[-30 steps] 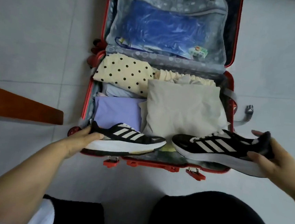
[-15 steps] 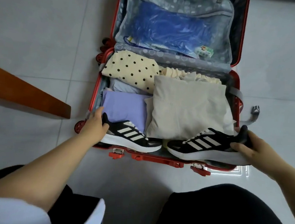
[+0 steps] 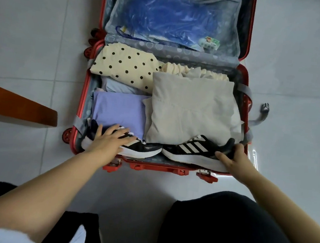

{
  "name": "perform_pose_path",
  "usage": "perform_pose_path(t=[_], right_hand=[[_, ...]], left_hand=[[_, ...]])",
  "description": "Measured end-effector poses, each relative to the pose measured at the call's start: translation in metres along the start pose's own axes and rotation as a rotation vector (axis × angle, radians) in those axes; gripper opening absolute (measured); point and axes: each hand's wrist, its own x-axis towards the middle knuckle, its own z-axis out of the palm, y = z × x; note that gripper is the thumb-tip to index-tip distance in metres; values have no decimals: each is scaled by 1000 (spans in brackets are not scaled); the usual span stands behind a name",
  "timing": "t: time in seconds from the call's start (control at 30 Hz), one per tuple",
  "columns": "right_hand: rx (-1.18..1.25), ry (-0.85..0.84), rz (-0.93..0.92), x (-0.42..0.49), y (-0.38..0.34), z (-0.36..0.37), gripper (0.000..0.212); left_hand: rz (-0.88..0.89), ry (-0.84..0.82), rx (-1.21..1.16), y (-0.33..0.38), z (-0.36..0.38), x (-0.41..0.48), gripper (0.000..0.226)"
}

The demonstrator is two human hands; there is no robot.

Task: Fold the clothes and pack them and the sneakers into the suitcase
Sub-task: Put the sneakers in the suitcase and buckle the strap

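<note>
The hard red suitcase (image 3: 81, 103) lay open on the smooth tiled floor (image 3: 27, 32). Inside were soft folded clothes: a cream dotted piece (image 3: 125, 66), a lilac one (image 3: 117, 110) and a wide beige one (image 3: 191, 108). Two black sneakers with white stripes and thick white soles lay toe to toe along the near edge. The left hand (image 3: 109, 140) rested flat, fingers spread, on the left sneaker (image 3: 143, 149). The right hand (image 3: 233, 158) gripped the heel of the right sneaker (image 3: 191, 147).

Two sneakers, left sneaker (image 3: 143, 149) and right sneaker (image 3: 193, 149), lie toe to toe along the suitcase's (image 3: 81, 103) near edge, folded clothes (image 3: 191, 110) behind them.
</note>
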Motion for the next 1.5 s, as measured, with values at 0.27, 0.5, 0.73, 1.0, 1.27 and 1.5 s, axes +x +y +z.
perform_pose_path(t=[0.27, 0.5, 0.73, 1.0, 1.27, 1.5], right_hand=[[-42, 87, -72, -2, 8, 6, 60], [76, 107, -179, -6, 8, 10, 58], [65, 114, -176, 4, 18, 11, 53], [-332, 115, -22, 33, 33, 10, 43], [-687, 83, 59, 43, 12, 12, 36], [-718, 43, -64, 39, 10, 12, 45]], left_hand=[[85, 247, 2, -9, 15, 4, 59], [516, 554, -8, 93, -44, 33, 53], [285, 16, 468, 122, -53, 96, 113], [239, 10, 493, 104, -80, 140, 116], [290, 68, 500, 104, -67, 129, 114], [415, 31, 623, 95, -63, 119, 110]])
